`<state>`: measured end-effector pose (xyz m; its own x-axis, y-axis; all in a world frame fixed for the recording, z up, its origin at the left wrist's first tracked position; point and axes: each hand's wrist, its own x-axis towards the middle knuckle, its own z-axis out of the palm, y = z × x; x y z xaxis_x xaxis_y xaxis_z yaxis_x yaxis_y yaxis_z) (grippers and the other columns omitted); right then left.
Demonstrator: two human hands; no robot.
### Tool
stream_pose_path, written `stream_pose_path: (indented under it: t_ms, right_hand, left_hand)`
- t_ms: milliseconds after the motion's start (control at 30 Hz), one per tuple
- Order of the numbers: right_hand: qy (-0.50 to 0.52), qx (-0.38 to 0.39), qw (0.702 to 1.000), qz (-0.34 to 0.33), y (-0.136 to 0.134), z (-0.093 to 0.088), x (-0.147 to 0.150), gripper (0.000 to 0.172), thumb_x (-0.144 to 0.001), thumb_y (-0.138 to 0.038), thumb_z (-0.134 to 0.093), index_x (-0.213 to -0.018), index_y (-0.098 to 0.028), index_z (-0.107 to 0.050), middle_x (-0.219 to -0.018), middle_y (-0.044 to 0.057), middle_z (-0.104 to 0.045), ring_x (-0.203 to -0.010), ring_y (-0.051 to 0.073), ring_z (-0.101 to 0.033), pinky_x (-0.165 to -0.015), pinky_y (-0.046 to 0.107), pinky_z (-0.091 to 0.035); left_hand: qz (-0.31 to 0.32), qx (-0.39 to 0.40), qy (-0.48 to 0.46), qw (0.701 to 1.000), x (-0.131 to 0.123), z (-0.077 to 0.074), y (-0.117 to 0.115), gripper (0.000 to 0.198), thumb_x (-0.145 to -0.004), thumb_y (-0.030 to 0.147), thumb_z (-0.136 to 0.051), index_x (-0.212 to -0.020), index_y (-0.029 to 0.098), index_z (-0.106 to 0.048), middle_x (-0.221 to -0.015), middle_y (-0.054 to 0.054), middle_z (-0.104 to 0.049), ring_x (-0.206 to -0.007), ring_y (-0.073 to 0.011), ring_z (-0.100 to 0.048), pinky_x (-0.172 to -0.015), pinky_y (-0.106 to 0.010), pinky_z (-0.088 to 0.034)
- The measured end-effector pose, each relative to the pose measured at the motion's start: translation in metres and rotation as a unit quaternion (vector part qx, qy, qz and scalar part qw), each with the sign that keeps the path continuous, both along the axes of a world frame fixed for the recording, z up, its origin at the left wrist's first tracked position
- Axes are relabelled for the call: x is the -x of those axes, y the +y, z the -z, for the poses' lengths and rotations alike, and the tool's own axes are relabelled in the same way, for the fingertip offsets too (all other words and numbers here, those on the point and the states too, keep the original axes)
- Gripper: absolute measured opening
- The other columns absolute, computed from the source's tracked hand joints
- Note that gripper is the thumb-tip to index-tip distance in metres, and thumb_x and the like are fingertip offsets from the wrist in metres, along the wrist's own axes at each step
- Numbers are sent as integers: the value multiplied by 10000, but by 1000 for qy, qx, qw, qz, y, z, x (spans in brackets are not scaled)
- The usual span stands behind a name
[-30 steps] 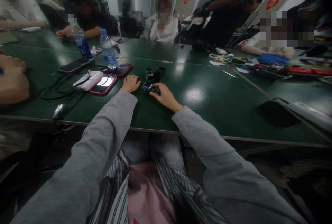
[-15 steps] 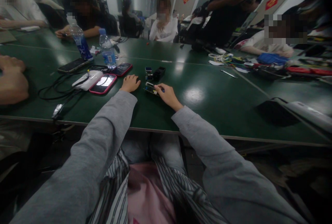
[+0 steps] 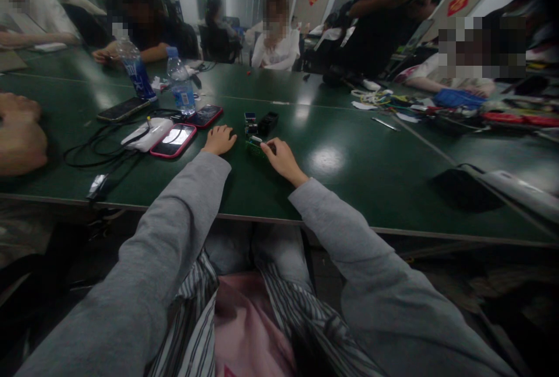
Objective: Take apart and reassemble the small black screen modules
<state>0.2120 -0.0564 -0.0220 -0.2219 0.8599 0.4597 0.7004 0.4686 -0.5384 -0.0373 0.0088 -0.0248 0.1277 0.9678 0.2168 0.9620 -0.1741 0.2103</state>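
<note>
My right hand (image 3: 282,157) pinches the right end of a small green circuit board (image 3: 256,148), which is tilted with its soldered-looking face toward me. My left hand (image 3: 219,139) lies on the green table (image 3: 244,194), fingers spread, with nothing in it. Just behind the board are a small electronic module with a dark screen (image 3: 250,117) and a black open plastic case (image 3: 268,123). My right fingers cover part of the board.
Left of my left hand lie a pink-cased phone (image 3: 173,141), another phone (image 3: 207,116), a white power bank (image 3: 148,134) and black cables. Two bottles stand behind them, one a clear water bottle (image 3: 181,83). Cables and tools (image 3: 410,103) are heaped at right; people sit around.
My right hand has turned the circuit board over, so its green underside now faces me instead of its component side. My left hand has stayed put.
</note>
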Motion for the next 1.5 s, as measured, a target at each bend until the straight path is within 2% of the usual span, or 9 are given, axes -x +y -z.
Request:
stream_pose_path:
  t_ms: [167,433,967,1500]
  right_hand:
    - [-24,-8,1000,-4,-1,1,1,424,-1006,-600,-539,-1087,-195,-632,-1026,128,-667,-957,275,-586,-840,411,-470]
    - [-23,-17,1000,-4,-3,-1,0,340,-1028,-518,-540,-1055,-192,-631,-1009,113,-669,-934,259,-584,-824,393,-466]
    - [-20,-22,999,-14,-4,-1,1,362,-1019,-553,-549,-1054,-201,-626,-1012,106,-664,-942,255,-583,-833,388,-458]
    - [-7,-1,1000,-21,-6,-3,1,380,-1022,-563,-537,-1047,-195,-629,-1009,108,-674,-916,248,-594,-812,386,-461]
  left_hand:
    - [-2,4,0,1000,-1,-1,0,574,-1038,468,-344,-1512,189,-505,-1625,-115,-440,-1501,-323,-363,-1236,-523,-301]
    - [-7,15,-11,1000,-1,-4,-3,565,-1038,468,-349,-1528,226,-494,-1637,-99,-429,-1515,-313,-346,-1247,-524,-274]
    - [-5,27,-14,1000,-2,-8,-6,577,-1039,466,-349,-1534,205,-484,-1649,-113,-406,-1526,-321,-325,-1255,-530,-262]
    - [3,21,-14,1000,1,-4,-1,593,-1029,483,-336,-1533,209,-485,-1648,-115,-406,-1525,-330,-332,-1251,-539,-272]
